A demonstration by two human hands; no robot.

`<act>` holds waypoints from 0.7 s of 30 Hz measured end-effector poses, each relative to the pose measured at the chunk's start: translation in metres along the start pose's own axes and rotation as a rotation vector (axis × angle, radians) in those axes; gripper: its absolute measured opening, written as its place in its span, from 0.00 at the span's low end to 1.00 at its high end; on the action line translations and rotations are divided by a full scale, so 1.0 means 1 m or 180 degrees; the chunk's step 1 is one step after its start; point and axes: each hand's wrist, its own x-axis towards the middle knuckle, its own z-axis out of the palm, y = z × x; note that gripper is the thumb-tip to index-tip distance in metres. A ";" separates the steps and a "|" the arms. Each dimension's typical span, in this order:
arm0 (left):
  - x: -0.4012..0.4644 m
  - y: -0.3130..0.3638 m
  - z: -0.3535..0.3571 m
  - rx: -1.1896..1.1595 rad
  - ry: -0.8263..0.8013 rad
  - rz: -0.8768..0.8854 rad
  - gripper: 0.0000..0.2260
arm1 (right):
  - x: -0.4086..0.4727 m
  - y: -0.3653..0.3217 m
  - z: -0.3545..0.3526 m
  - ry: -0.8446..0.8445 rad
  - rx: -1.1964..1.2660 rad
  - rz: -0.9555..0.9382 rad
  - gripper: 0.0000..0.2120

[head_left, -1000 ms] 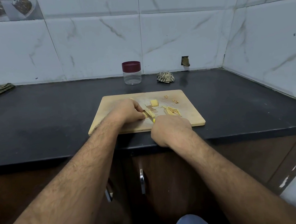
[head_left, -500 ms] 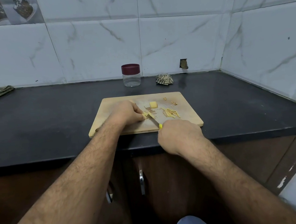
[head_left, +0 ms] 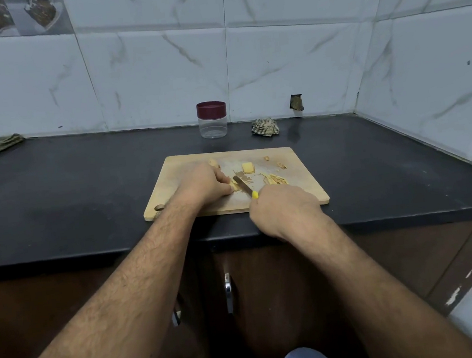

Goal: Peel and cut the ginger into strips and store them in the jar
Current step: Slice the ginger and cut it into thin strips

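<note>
The right hand [head_left: 286,208] has drawn back toward the near edge of the cutting board [head_left: 301,172], closed around the yellow handle of the knife [head_left: 244,188], whose blade now shows fully, angled toward the ginger piece [head_left: 233,185]. The left hand [head_left: 205,186] stays curled over that piece mid-board. Slicing goes on: finished strips [head_left: 275,180] lie right of the blade, a peeled chunk [head_left: 248,167] beyond it. The jar [head_left: 212,120], behind the board, remains lidded and empty.

Single head-worn wide view, forward and down over the counter [head_left: 56,197], close above wooden board [head_left: 301,172], tiled wall beyond.
</note>
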 end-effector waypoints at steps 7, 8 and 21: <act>0.000 -0.002 0.003 -0.0048 0.0063 0.0064 0.08 | 0.013 -0.008 0.006 0.0019 -0.0117 -0.0020 0.15; 0.000 -0.002 0.003 -0.0059 0.0054 0.0061 0.08 | 0.014 -0.008 0.006 0.0008 -0.0135 -0.0024 0.15; -0.001 -0.002 0.002 -0.0076 0.0050 0.0041 0.09 | -0.003 0.010 0.017 -0.0036 -0.0411 -0.0135 0.10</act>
